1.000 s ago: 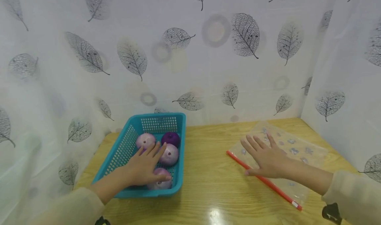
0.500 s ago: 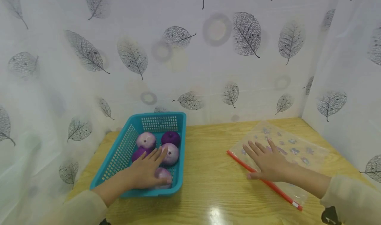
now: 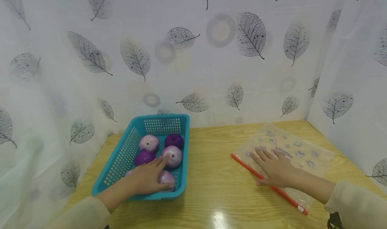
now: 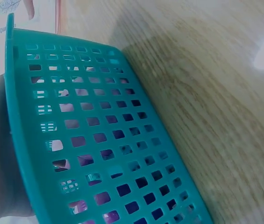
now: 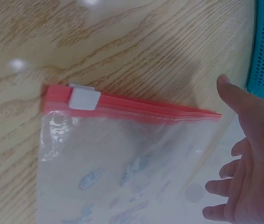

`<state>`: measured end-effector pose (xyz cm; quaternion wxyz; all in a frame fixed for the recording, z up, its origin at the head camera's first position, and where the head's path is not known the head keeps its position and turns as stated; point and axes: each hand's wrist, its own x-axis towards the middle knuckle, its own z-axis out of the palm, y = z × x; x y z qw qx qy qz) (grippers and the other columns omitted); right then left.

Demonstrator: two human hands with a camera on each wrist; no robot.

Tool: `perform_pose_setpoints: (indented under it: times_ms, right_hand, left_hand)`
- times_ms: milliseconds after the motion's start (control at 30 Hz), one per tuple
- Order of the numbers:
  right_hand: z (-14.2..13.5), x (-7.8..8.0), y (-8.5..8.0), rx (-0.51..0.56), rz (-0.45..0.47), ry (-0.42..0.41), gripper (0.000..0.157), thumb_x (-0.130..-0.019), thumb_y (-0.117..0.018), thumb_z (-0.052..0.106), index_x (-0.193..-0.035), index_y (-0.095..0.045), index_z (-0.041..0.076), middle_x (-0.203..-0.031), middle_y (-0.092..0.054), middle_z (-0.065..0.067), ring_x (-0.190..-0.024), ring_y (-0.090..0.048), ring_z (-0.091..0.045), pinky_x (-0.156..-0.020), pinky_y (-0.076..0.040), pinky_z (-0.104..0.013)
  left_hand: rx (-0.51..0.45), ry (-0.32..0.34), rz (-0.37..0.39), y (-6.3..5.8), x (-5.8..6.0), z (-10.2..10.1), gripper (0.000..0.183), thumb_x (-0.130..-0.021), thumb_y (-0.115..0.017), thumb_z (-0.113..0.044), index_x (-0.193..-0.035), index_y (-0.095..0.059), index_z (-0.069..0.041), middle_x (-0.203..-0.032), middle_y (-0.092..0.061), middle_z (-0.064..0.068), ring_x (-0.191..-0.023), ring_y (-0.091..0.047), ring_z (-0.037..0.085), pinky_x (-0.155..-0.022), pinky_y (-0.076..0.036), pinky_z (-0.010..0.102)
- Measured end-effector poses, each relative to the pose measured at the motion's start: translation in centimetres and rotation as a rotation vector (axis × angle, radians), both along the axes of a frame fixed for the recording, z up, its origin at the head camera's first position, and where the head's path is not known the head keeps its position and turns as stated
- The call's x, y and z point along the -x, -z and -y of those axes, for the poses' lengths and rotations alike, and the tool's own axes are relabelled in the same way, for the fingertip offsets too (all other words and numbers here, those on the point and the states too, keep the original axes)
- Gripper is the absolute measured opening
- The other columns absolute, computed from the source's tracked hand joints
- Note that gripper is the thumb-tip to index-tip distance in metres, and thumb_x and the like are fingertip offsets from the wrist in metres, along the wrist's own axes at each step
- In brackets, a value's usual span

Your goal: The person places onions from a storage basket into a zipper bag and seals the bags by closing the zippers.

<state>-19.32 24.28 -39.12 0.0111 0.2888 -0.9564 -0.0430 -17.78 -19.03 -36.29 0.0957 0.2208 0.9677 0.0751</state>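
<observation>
A turquoise plastic basket point(image 3: 185, 145) holds several round balls, some dark purple, others pale lilac with a small dark spot. Over its near part my left hand point(image 3: 145, 178) spreads its fingers and hides some of them; whether it touches any I cannot tell. On the right lies a flat, clear slider zip bag point(image 3: 305, 155) with small printed shapes and a red strip point(image 3: 251, 170). My right hand point(image 3: 278, 170) is above that bag, fingers extended and apart from it in the right wrist view, where the white slider point(image 5: 85, 98) sits near one end of the strip.
The wooden table point(image 3: 208, 165) shows bare grain between basket and bag. A pale leaf-patterned curtain point(image 3: 199, 71) hangs behind and along both sides. In the left wrist view the basket's perforated side wall point(image 4: 99, 126) stands upright on the table.
My right hand has drifted slightly down and to the right over the bag. The left hand has sunk a little, uncovering a dark purple ball. Basket and bag have stayed in place.
</observation>
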Motion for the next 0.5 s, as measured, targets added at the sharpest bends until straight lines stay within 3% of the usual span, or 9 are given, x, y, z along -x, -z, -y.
perform_pose_setpoints:
  times_ms: [333, 500]
  right_hand:
    - [-1.2, 0.4, 1.2, 0.015, 0.018, 0.024, 0.091, -0.074, -0.069, 0.057, -0.14, -0.04, 0.0, -0.142, -0.04, -0.027, -0.121, -0.048, -0.045, -0.094, -0.036, -0.068]
    - [-1.3, 0.6, 1.4, 0.009, 0.046, 0.04, 0.09, -0.075, -0.068, 0.056, -0.139, -0.041, 0.0, -0.141, -0.042, -0.026, -0.12, -0.049, -0.043, -0.094, -0.036, -0.067]
  left_hand:
    - [-0.035, -0.023, 0.052, 0.2, 0.0, 0.1, 0.095, -0.081, -0.051, -0.069, -0.15, -0.023, -0.009, -0.146, -0.041, 0.017, -0.121, -0.051, 0.039, -0.082, -0.048, 0.058]
    - [-0.037, -0.018, 0.053, 0.4, 0.2, 0.2, 0.094, -0.081, -0.051, -0.07, -0.15, -0.025, -0.01, -0.144, -0.043, 0.017, -0.119, -0.053, 0.039, -0.082, -0.049, 0.057]
